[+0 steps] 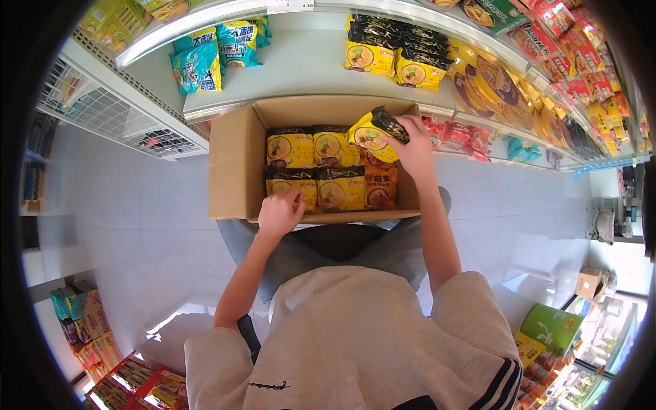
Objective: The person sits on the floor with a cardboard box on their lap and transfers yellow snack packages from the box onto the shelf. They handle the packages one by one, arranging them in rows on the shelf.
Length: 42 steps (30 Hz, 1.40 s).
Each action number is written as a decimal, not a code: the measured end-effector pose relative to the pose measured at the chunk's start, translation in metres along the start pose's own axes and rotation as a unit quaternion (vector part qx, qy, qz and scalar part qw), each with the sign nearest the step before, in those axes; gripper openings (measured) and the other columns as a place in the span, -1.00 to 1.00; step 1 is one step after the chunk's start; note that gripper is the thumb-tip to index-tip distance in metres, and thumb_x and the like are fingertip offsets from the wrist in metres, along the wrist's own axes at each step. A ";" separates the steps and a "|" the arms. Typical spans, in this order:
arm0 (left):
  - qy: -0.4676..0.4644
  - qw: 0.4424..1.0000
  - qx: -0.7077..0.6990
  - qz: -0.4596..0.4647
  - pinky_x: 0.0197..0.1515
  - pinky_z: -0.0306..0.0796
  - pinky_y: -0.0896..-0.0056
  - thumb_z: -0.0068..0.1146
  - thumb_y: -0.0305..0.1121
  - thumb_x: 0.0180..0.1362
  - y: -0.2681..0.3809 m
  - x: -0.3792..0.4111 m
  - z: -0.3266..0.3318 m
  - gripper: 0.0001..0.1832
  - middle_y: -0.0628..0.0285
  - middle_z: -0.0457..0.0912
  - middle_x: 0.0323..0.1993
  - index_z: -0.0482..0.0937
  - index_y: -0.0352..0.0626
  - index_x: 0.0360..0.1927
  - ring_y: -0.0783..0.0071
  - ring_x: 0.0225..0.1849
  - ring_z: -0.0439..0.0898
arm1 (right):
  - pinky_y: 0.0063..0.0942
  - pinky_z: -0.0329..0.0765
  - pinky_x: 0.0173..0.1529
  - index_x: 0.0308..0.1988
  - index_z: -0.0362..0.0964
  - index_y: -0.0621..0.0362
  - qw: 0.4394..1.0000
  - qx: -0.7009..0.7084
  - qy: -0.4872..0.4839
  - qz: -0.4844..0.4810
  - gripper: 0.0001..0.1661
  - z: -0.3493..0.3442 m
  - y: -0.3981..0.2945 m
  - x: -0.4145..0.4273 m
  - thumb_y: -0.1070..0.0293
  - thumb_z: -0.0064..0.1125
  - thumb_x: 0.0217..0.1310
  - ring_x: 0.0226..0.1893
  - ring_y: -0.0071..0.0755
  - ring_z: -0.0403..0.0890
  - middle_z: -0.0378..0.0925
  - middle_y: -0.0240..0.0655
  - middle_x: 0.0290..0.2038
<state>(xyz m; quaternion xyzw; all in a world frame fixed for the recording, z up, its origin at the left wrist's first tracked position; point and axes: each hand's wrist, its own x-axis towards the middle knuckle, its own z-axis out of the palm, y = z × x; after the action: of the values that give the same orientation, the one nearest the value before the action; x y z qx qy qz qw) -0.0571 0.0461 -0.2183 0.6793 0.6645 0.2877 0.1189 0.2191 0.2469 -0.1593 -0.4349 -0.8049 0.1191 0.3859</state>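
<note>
A black-and-yellow packet of instant noodles [373, 137] is gripped by my right hand [414, 146], tilted above the right side of an open cardboard box [233, 169]. Inside the box lie several more yellow packets [332, 193] with black tops, and orange packets [381, 190] at the right end. My left hand [281, 210] rests with curled fingers at the near left edge of the box, over a yellow packet; whether it grips anything there cannot be told. The box stands in front of my lap.
Beyond the box is a white shelf [302, 66] with teal packets [199, 66] at left and stacked black-and-yellow packets [397, 56] further right. A price rail runs above it. Shelves of noodle tubs and packets curve away right. A white wire rack [128, 107] stands left.
</note>
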 end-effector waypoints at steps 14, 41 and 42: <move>0.025 0.999 -0.008 0.019 -0.43 0.54 0.06 0.18 -0.36 0.20 -0.003 0.007 0.002 -0.89 0.11 0.64 -0.55 0.59 -0.15 -0.39 0.02 -0.52 0.65 | -0.13 0.51 0.05 -0.18 0.64 0.02 0.927 -0.301 -0.224 -0.027 -0.77 0.063 0.067 -0.002 0.37 0.37 0.09 0.00 -0.15 0.58 0.56 -0.30 -0.09; -0.018 0.999 -0.034 -0.018 -0.39 0.53 0.18 0.23 -0.47 0.14 0.005 0.008 -0.002 -0.95 0.18 0.65 -0.48 0.61 -0.15 -0.31 0.11 -0.46 0.66 | 0.12 0.21 0.46 0.56 -0.18 -0.03 0.875 -0.255 -0.345 0.224 0.39 0.116 0.089 -0.045 -0.05 0.60 -0.03 0.58 0.11 -0.14 -0.18 0.04 0.57; -0.016 0.999 -0.031 -0.017 -0.38 0.53 0.18 0.23 -0.47 0.14 0.005 0.008 -0.002 -0.95 0.18 0.65 -0.48 0.61 -0.15 -0.31 0.12 -0.46 0.66 | 0.13 0.20 0.47 0.56 -0.17 -0.04 0.878 -0.241 -0.346 0.225 0.40 0.116 0.092 -0.045 -0.04 0.61 -0.05 0.58 0.10 -0.14 -0.18 0.02 0.58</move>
<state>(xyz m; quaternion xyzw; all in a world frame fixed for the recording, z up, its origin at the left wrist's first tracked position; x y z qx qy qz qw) -0.0548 0.0531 -0.2123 0.6682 0.6648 0.2955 0.1553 0.2056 0.2829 -0.3092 -0.6153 -0.7710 0.1479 -0.0713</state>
